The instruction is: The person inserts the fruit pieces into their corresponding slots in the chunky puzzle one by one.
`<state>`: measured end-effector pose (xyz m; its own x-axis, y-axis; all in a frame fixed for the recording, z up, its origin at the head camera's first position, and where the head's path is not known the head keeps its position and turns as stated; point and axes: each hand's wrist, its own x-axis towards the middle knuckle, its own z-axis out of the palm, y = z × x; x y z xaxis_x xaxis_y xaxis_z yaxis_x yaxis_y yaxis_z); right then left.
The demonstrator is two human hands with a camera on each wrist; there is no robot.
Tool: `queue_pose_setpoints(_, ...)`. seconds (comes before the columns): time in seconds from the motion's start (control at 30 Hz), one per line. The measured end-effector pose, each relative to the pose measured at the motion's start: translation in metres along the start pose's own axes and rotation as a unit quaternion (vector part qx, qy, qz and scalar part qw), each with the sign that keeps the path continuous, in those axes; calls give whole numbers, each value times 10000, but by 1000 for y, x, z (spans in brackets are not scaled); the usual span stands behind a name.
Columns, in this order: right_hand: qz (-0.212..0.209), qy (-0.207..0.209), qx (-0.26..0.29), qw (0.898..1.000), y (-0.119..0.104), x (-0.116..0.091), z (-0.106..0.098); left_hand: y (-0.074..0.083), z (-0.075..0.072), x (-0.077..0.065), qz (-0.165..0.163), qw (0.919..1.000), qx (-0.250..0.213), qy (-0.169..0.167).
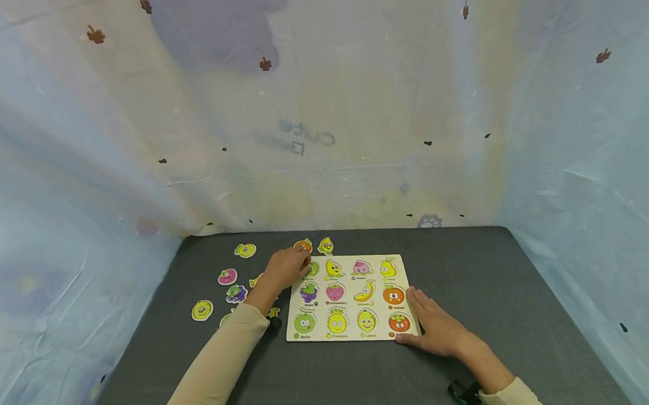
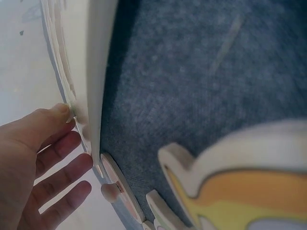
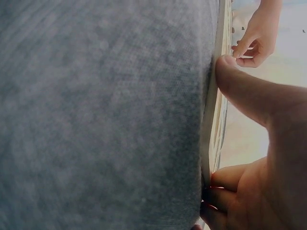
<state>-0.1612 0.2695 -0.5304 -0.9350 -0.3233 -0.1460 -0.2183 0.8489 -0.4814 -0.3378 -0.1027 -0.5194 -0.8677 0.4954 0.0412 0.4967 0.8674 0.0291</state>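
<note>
A white fruit puzzle board with rows of fruit pictures lies on the dark table. At its upper left corner is my left hand, thumb and forefinger pinching a small puzzle piece, mostly hidden by the fingers; its fruit cannot be told. A green round fruit picture shows beside those fingertips. My right hand rests against the board's lower right corner, fingers along the right edge and thumb on the front edge. Just beyond the left hand lie an orange piece and a yellow piece.
Several loose fruit pieces lie left of the board, among them a grape piece, a pink piece and a round yellow piece. One piece shows a round knob. A pale patterned curtain surrounds the dark table.
</note>
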Motion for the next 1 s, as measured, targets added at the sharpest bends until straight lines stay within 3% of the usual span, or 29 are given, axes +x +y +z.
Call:
queue_pose_setpoints(0.5,-33,37,-9,10000,0,0,-1,-2,2,6,49,9995,-323,41)
queue_pose_setpoints(1.0,-36,94,-58,9999,2,0,1,-3,11,29,-133,9916,-1289,43)
